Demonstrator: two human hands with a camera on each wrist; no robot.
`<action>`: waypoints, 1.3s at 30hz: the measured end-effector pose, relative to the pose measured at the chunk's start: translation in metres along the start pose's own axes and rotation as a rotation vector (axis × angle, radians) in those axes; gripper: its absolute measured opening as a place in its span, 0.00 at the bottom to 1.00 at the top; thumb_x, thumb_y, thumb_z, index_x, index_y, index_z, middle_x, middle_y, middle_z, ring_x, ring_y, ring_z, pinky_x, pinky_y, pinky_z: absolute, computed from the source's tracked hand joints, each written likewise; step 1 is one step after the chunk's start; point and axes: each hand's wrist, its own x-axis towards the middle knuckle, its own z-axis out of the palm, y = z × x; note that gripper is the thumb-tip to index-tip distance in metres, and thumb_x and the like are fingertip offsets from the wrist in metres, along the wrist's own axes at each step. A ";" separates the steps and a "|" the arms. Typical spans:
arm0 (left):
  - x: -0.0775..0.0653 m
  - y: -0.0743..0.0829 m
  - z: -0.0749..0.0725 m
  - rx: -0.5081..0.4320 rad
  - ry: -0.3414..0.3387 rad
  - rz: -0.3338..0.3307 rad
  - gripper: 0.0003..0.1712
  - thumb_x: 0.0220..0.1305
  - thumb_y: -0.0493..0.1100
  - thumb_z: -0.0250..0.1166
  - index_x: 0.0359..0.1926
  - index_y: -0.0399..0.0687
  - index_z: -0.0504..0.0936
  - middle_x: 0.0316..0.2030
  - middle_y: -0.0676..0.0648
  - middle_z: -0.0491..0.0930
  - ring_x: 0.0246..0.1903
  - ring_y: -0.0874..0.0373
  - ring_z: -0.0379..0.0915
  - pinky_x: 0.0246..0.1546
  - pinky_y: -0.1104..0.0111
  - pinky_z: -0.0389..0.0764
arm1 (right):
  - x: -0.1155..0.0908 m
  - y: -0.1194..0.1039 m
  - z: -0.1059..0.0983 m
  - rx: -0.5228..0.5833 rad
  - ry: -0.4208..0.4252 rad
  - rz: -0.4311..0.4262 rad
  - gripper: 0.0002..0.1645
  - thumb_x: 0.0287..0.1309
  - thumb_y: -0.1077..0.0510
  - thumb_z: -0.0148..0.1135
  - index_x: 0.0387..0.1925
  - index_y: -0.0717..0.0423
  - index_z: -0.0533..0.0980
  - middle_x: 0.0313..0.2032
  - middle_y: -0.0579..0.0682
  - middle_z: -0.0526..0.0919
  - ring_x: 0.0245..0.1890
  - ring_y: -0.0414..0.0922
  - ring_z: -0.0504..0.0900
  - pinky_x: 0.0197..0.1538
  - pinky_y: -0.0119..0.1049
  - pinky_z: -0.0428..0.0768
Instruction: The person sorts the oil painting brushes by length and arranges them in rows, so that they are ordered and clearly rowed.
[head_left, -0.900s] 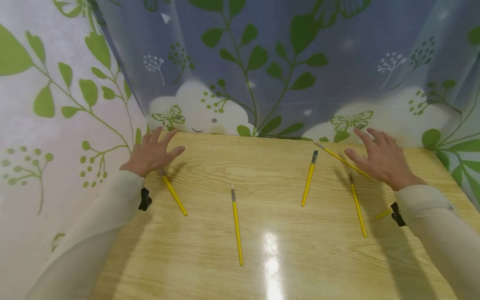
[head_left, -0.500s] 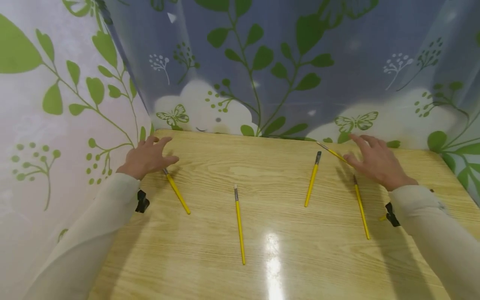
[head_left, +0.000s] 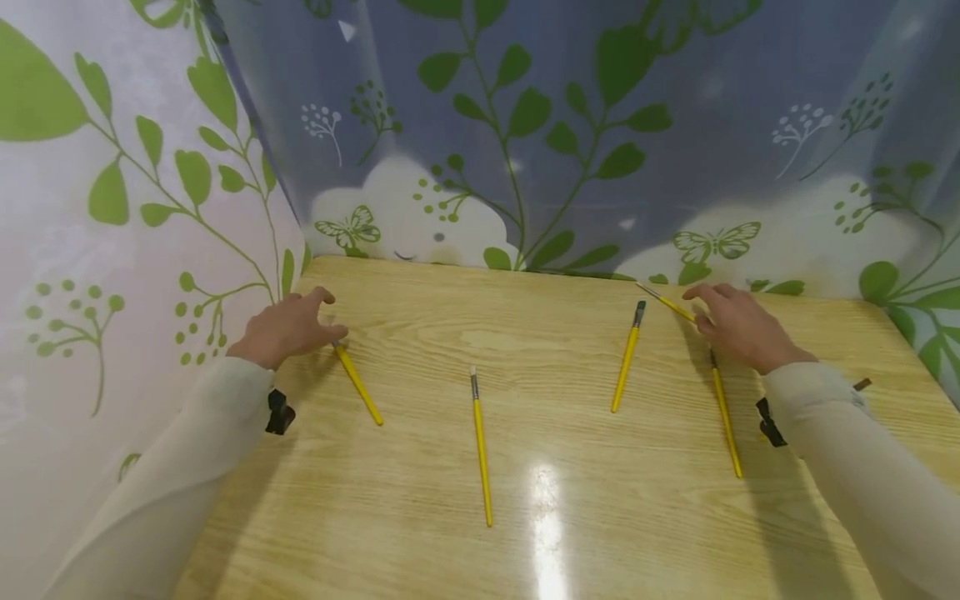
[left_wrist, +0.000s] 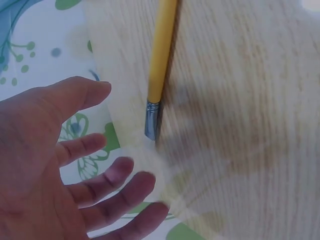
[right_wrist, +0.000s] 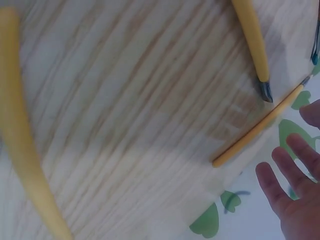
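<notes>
Paintbrushes (head_left: 482, 454) number six on one table (head_left: 555, 383): one just beside the left hand (head_left: 285, 327), three near the right hand (head_left: 738, 325), one of these mostly hidden behind the right sleeve (head_left: 847, 450), and two between the hands. Both hands are unclenched, fingers loosely spread.

Paintbrushes (head_left: 482, 450) lie on the table (head_left: 360, 500) before the backdrop (head_left: 697, 167).

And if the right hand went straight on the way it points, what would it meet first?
Probably the slanting yellow paintbrush just ahead of the right hand in the head view. Height is hard to judge; passing above, it would likely meet the patterned backdrop.
</notes>
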 end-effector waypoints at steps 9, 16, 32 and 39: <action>0.000 0.003 0.008 -0.071 -0.103 -0.013 0.37 0.79 0.60 0.60 0.77 0.45 0.63 0.37 0.39 0.85 0.32 0.47 0.78 0.31 0.61 0.78 | 0.005 0.004 0.007 0.011 -0.050 -0.025 0.21 0.77 0.68 0.51 0.67 0.66 0.73 0.60 0.76 0.75 0.53 0.69 0.81 0.50 0.64 0.82; 0.000 0.007 0.012 -0.139 -0.106 -0.020 0.32 0.78 0.55 0.62 0.72 0.44 0.66 0.49 0.31 0.84 0.34 0.46 0.85 0.36 0.58 0.89 | 0.010 0.003 0.010 0.007 -0.078 -0.009 0.20 0.74 0.71 0.52 0.65 0.67 0.74 0.54 0.75 0.75 0.49 0.65 0.81 0.48 0.62 0.82; 0.007 0.005 0.025 -0.207 -0.117 -0.023 0.28 0.74 0.49 0.62 0.67 0.41 0.66 0.34 0.40 0.78 0.25 0.53 0.81 0.27 0.66 0.85 | 0.017 -0.002 0.006 -0.009 -0.134 0.006 0.16 0.73 0.73 0.55 0.58 0.68 0.73 0.55 0.76 0.75 0.48 0.66 0.82 0.48 0.61 0.82; 0.008 0.008 0.028 -0.231 -0.090 -0.030 0.24 0.74 0.47 0.65 0.61 0.39 0.70 0.34 0.40 0.80 0.24 0.56 0.83 0.27 0.67 0.86 | 0.018 -0.002 0.007 -0.020 -0.139 0.016 0.15 0.73 0.72 0.56 0.58 0.68 0.72 0.54 0.77 0.74 0.45 0.66 0.82 0.48 0.62 0.82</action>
